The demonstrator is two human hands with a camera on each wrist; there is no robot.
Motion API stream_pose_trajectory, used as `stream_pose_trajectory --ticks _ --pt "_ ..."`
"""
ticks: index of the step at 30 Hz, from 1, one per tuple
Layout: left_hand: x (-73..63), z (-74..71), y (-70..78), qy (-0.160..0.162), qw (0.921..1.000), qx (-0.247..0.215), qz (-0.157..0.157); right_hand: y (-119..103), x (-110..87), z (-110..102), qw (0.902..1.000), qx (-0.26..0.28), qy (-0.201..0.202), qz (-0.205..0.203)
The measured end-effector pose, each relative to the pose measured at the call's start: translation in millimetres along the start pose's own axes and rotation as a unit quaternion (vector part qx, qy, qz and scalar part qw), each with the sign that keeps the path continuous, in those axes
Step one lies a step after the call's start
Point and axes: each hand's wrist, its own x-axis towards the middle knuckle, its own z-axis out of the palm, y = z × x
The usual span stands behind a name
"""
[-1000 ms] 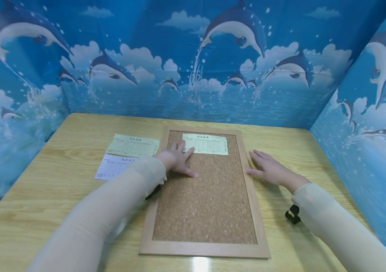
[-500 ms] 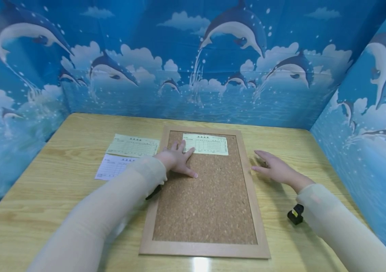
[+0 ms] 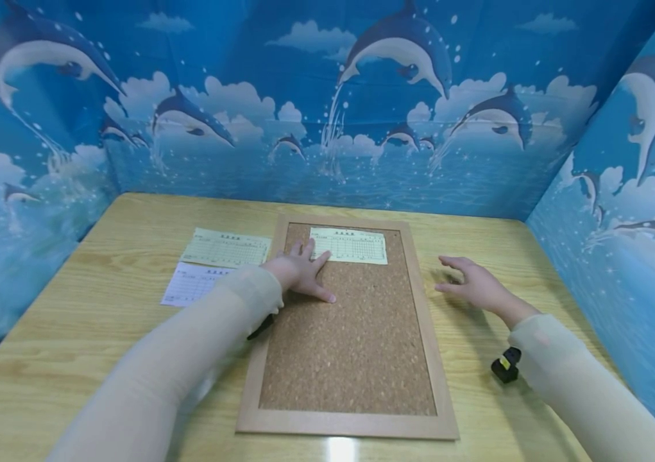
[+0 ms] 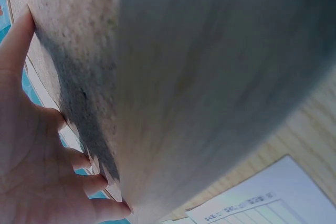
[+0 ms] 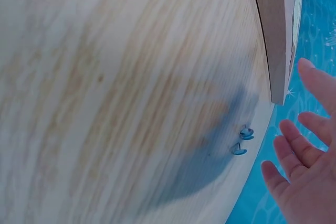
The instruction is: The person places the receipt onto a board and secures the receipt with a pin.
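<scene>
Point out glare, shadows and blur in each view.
Head: white glare on the wooden table by the near edge of the corkboard; left wrist: dark shadow beside the left hand, wooden frame out of focus; right wrist: bluish shadow beside two blue tacks.

1. Cork panel (image 3: 350,340) under the left hand (image 3: 298,273): rough, grainy, totally matt.
2. Its frame (image 3: 347,423): smooth wood, low sheen.
3. Slip (image 3: 362,248) by that same hand: plain matt paper.
4. Tacks (image 5: 246,133) near the right hand (image 3: 477,289): shiny, metal or plastic, can't tell.
5. Table (image 3: 102,308) under both hands: smooth wood grain, kinda glossy, there's a glare.
6. Backdrop (image 3: 246,58) beyond the hands: looks like cloth, lightly creased.
</scene>
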Motion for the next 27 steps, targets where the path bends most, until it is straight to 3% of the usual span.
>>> stream_pose_trajectory --ticks 27 --pt "-3.3 -1.2 0.7 -0.005 1.0000 -0.004 0.001 17.9 -12.4 -6.6 0.9986 0.019 0.040 0.028"
